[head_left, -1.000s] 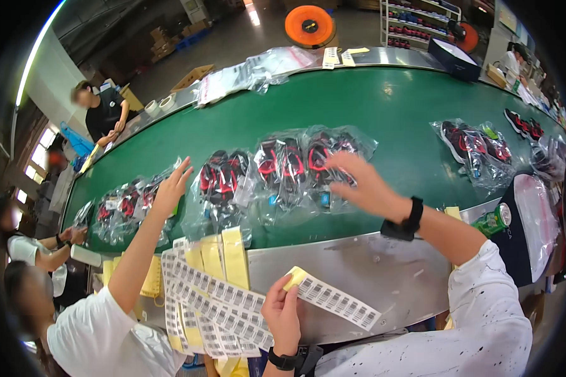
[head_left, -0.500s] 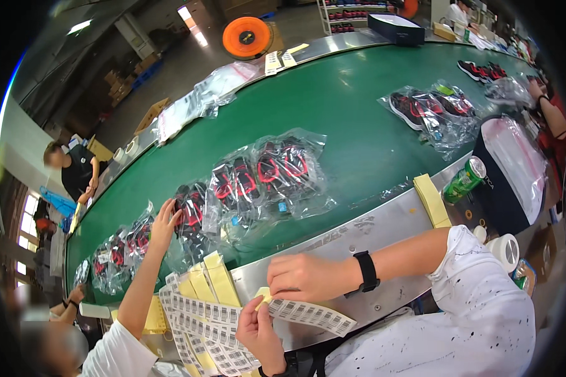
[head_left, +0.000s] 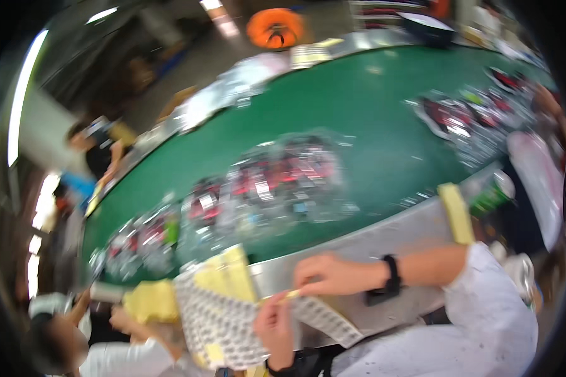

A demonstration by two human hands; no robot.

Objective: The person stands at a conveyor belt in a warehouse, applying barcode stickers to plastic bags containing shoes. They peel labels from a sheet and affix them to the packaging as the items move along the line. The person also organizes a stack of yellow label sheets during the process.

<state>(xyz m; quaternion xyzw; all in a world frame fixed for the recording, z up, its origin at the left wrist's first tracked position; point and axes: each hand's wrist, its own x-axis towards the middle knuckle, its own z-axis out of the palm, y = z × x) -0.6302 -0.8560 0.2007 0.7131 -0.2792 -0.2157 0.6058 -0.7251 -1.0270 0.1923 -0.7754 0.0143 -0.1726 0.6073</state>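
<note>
Blur from motion softens the whole head view. My left hand is closed in a pinch on a strip of barcode labels, which trails off to the right over the metal edge. My right hand, wearing a black wristband, is closed with its fingertips against the left ones. A small yellow bit, like the strip's backing paper, shows where they meet; its exact hold is smeared. Sheets of barcode labels hang beside my left hand, with yellow backing paper behind them.
Shoes in clear bags lie along the green conveyor belt. A co-worker's hand is at yellow paper on the left. At right are a yellow paper stack, a green can and a dark box.
The view has swung, shifting the scene rightward. The co-worker's arm has drawn back from the bagged shoes to the yellow paper. My hands stay together at the label strip.
</note>
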